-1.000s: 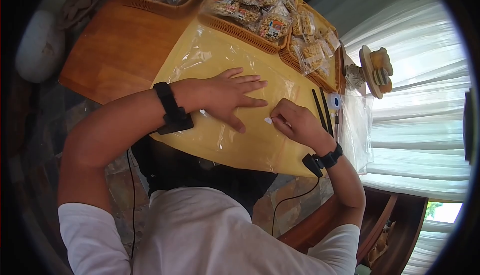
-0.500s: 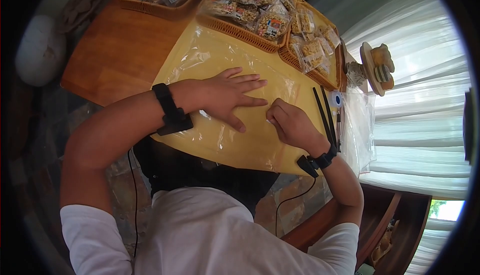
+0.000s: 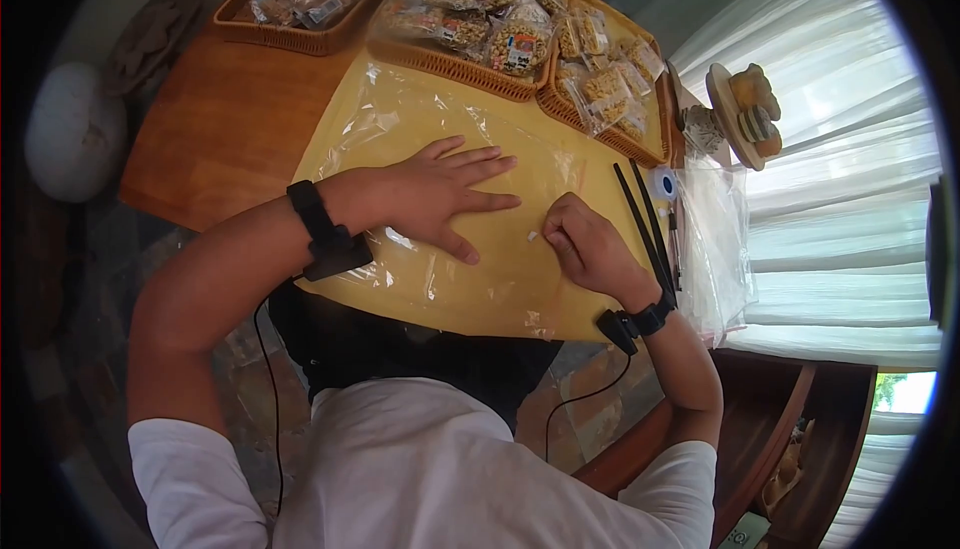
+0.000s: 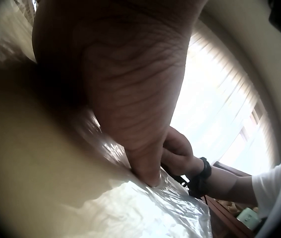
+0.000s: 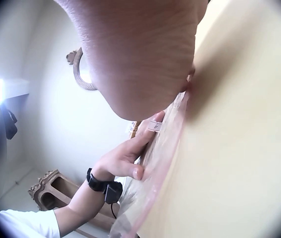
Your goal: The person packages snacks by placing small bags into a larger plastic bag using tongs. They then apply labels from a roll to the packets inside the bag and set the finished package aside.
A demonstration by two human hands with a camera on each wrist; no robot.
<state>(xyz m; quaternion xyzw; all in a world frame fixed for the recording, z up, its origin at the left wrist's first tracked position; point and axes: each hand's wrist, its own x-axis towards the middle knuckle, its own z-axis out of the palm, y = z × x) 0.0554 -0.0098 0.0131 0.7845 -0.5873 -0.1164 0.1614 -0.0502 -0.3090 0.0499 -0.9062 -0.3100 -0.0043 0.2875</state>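
A clear plastic bag (image 3: pixel 500 279) with a pink strip lies flat over a yellow sheet (image 3: pixel 600 164). My left hand (image 3: pixel 445 199) rests on the bag with its fingers spread, holding nothing. Close to its right, my right hand (image 3: pixel 590 249) has curled fingers. In the right wrist view its fingertips pinch the bag's pink-lined edge (image 5: pixel 172 148). A small white label (image 3: pixel 533 236) sits right beside the right thumb. That label (image 5: pixel 155 125) bears a printed mark and overlaps the left fingers in the right wrist view.
Wicker baskets of packed snacks stand at the back: left basket (image 3: pixel 290 37), middle basket (image 3: pixel 470 71), right basket (image 3: pixel 620 144). To the right lie black sticks (image 3: pixel 645 219), a blue-and-white roll (image 3: pixel 664 185), a thin pen-like rod (image 3: pixel 675 249) and more clear bags (image 3: pixel 715 249).
My right hand has shifted slightly right and away from the left fingertips, leaving more of the white label showing. The left hand stays flat in place. The head view has turned a little.
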